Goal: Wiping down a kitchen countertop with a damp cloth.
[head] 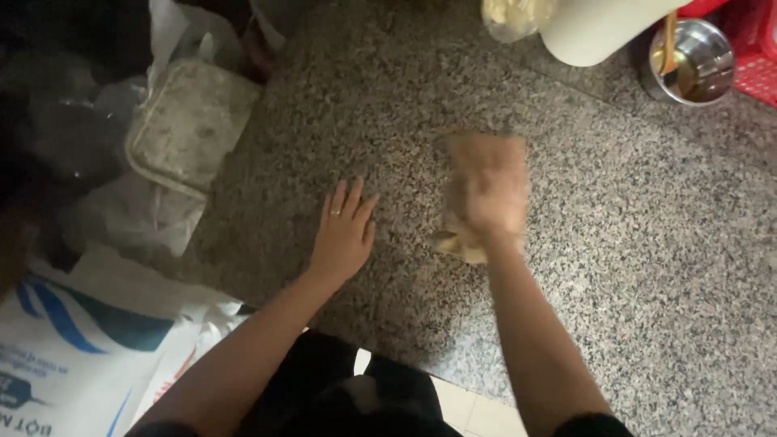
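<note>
Cloth point(461, 239), tan/yellowish, crumpled, sits under the right hand point(486, 190) on a speckled grey granite counter point(647, 243), roughly mid-surface. The hand is motion-blurred; it lies on top of the cloth, palm down, but how far the fingers are curled I can't tell. Only the cloth's near end shows clearly, poking out at the wrist side; from that and the blur, its long axis seems to run near-to-far along the forearm line, far end toward the back of the counter. Not certain, too smeared. The left hand point(344, 235) is flat on the stone, fingers spread and open, holding nothing, a ring on one finger, just beside the cloth but apart from it. The counter edge runs diagonally at the bottom, with pale floor tile point(473, 413) below it. At far right stand a white cylindrical container point(595, 32) and a steel bowl point(692, 61) with a utensil in it, with a red basket point(757, 57) at the corner. On the left lie a grimy rectangular lidded tub point(190, 121), clear plastic bags point(137, 214) and a white sack with blue stripes point(73, 348). The lighting is dim.
</note>
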